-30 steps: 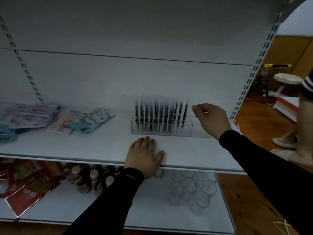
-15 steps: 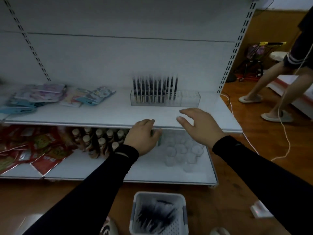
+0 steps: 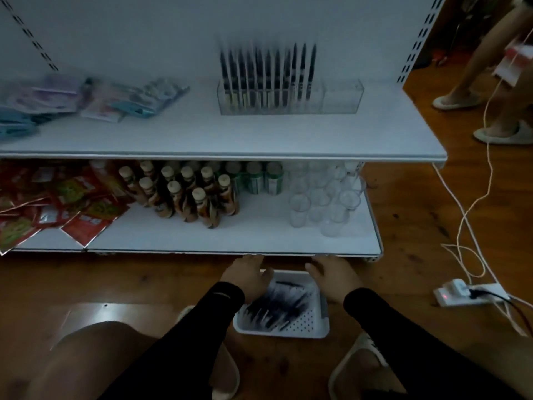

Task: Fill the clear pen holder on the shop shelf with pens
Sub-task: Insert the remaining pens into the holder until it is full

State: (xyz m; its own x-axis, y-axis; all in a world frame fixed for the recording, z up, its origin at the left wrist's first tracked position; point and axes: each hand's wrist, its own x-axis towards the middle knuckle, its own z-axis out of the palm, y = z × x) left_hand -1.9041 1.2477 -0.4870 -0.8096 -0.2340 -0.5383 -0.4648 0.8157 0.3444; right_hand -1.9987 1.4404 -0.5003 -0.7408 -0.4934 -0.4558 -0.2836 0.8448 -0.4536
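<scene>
1. Head view: left hand (image 3: pixel 248 277) and right hand (image 3: pixel 334 277) are hovering over the white basket (image 3: pixel 313 321) on the floor, each grip wide and holding nothing.
2. Loose pens (image 3: pixel 277 304) are lying just below both grips, long axes running mostly diagonal, flat in the basket.
3. Clear pen holder (image 3: pixel 343 96) is sitting on the upper shelf (image 3: pixel 202 134), well above and beyond the grips.
4. Standing pens (image 3: pixel 268 73) are filling its left and middle, upright; the right end is showing empty, so I judge the task mostly done.

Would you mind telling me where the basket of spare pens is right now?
The white basket sits on the wooden floor in front of the bottom shelf, low in the head view, between the left hand and right hand.
</scene>
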